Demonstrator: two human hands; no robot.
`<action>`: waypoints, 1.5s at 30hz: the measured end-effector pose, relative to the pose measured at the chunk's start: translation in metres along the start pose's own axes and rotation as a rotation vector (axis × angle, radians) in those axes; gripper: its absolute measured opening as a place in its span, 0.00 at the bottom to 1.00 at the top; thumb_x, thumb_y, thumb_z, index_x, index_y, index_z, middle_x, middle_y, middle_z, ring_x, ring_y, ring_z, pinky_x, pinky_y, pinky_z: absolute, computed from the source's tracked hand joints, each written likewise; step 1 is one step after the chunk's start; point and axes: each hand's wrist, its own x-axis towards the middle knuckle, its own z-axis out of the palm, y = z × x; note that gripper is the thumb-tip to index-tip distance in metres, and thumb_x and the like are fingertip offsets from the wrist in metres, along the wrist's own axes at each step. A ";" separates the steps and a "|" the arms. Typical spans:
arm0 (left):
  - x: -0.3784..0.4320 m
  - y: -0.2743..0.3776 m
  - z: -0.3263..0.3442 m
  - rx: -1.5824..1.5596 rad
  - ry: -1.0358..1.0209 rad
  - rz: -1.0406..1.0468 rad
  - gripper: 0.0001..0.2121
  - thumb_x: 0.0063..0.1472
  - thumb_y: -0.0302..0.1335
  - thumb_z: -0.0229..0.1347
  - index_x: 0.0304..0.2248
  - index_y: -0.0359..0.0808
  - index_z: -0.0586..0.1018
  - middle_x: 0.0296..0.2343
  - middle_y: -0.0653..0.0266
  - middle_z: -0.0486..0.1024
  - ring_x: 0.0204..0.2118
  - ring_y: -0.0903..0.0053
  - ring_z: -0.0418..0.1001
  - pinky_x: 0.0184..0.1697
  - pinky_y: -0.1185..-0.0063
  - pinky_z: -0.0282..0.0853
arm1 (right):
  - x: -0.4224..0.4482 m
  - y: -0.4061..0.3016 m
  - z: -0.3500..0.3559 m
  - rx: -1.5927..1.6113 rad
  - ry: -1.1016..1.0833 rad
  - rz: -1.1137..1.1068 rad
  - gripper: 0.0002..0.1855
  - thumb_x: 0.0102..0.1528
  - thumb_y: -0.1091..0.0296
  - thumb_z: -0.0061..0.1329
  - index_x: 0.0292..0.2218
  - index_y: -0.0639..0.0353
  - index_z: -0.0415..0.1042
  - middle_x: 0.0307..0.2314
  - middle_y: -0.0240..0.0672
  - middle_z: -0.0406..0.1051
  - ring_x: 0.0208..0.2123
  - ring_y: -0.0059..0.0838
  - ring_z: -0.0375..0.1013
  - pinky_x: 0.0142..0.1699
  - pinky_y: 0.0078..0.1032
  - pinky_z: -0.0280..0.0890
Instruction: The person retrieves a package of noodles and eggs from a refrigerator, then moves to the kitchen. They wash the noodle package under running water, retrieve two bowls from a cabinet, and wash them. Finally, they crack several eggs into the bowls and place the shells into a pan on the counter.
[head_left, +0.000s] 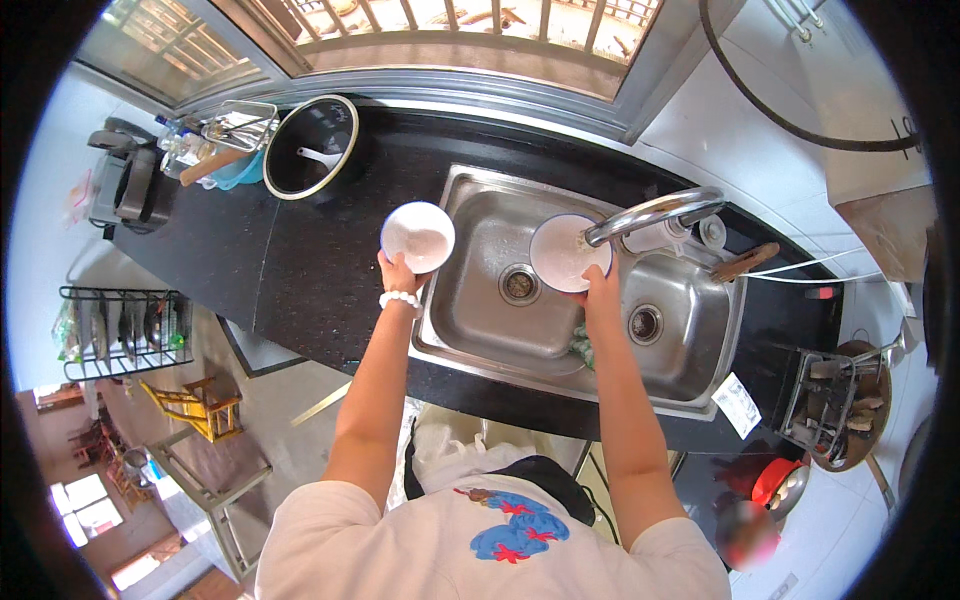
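Observation:
In my left hand (401, 276) is a white bowl with a thin blue rim (418, 238), held over the counter at the sink's left edge. A second white bowl with a blue rim (562, 259) is gripped at its near right side by my right hand (598, 289). This one is under the chrome faucet (645, 214), above the large basin of the stainless steel double sink (480, 300). Whether water is running cannot be made out. A green scrubbing cloth or pad (582, 346) lies on the basin's near right side, partly hidden by my right forearm.
A dark round pot with a white spoon (319, 154) stands back left, beside a blue basin (244, 172) with utensils. A wooden-handled brush (744, 262) lies behind the small basin (675, 330). A printed card (736, 405) rests at the sink's front right corner.

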 end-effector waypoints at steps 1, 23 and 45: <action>0.005 0.002 -0.008 -0.042 0.010 -0.007 0.21 0.61 0.26 0.38 0.54 0.47 0.53 0.47 0.48 0.61 0.41 0.50 0.71 0.31 0.59 0.77 | -0.003 0.002 0.002 0.030 0.011 0.025 0.31 0.48 0.68 0.35 0.56 0.55 0.51 0.46 0.44 0.62 0.42 0.39 0.70 0.34 0.33 0.75; -0.088 0.003 0.023 0.502 -0.217 0.750 0.17 0.54 0.21 0.48 0.45 0.33 0.70 0.42 0.54 0.67 0.42 0.67 0.66 0.48 0.73 0.59 | -0.011 0.008 0.005 -0.181 0.133 -0.077 0.26 0.53 0.64 0.33 0.55 0.52 0.57 0.45 0.43 0.64 0.47 0.37 0.64 0.53 0.30 0.59; -0.109 -0.038 0.130 1.243 -1.033 1.640 0.28 0.49 0.24 0.55 0.51 0.37 0.64 0.54 0.54 0.59 0.47 0.64 0.69 0.50 0.71 0.65 | 0.019 0.010 -0.022 -0.626 0.050 -0.182 0.23 0.56 0.65 0.36 0.53 0.54 0.60 0.46 0.50 0.64 0.48 0.50 0.63 0.53 0.37 0.57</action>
